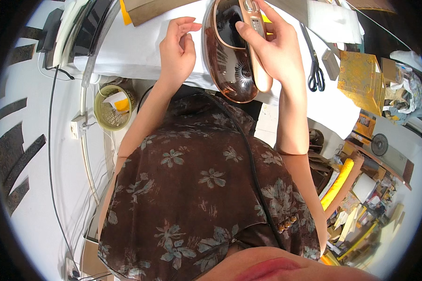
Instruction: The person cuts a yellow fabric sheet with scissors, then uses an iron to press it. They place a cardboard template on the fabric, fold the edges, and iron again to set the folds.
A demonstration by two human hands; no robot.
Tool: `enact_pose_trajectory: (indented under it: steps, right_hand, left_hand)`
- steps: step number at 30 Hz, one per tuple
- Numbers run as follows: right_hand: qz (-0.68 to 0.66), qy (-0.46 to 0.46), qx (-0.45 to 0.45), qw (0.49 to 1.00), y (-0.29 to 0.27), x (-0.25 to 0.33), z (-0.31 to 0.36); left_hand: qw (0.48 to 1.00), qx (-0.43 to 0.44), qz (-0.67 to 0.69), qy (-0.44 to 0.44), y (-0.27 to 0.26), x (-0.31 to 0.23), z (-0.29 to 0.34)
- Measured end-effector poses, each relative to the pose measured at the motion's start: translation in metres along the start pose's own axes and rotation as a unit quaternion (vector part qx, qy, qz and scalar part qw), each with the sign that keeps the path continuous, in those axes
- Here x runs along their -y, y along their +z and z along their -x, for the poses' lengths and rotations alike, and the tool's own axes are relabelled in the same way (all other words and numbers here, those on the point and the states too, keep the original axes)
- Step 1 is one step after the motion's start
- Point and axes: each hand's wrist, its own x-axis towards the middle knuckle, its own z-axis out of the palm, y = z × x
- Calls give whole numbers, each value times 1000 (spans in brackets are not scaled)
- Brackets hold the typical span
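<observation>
A steam iron [230,70] with a brown see-through body and a copper-coloured handle sits at the top middle, over the white-covered table [126,51]. My right hand [279,51] is closed round its handle, the thumb lying near the small buttons on top. Just left of the iron, my left hand [177,51] is raised with its fingers loosely bent and apart, holding nothing. A narrow gap separates its fingertips from the iron's side. The iron's underside is hidden. A black cord [248,145] runs down across my brown flowered dress.
Black scissors [315,70] lie right of my right hand, beside a gold patterned box [359,79]. Grey-brown board [159,9] lies at the table's far side. A waste basket [109,114] stands below the left edge, near wall cables. Yellow rolls [337,184] and clutter fill the lower right.
</observation>
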Motion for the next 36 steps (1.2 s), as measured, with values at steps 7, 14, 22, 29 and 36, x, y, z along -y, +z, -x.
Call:
enact_pose_trajectory:
  steps: [7,14,22,29,36]
  right_hand:
    - [-3,-86,121,989,-37,-26,6]
    - [200,-263,231,915,-89,-32,-20]
    - [251,-206,141,935,-99,-26,-8]
    - [238,-265,125,926,-108,-45,-3]
    - [221,-290,116,924,-105,-49,0]
  left_hand:
    - [1000,-6,17,1,2,3,-1]
    - [992,-64,64,84,-3,15,-5]
    - [990,61,8,127,-2,3,-26]
    - [975,173,-39,135,12,3,-31]
    - [963,244,-99,63,4,-2,-33]
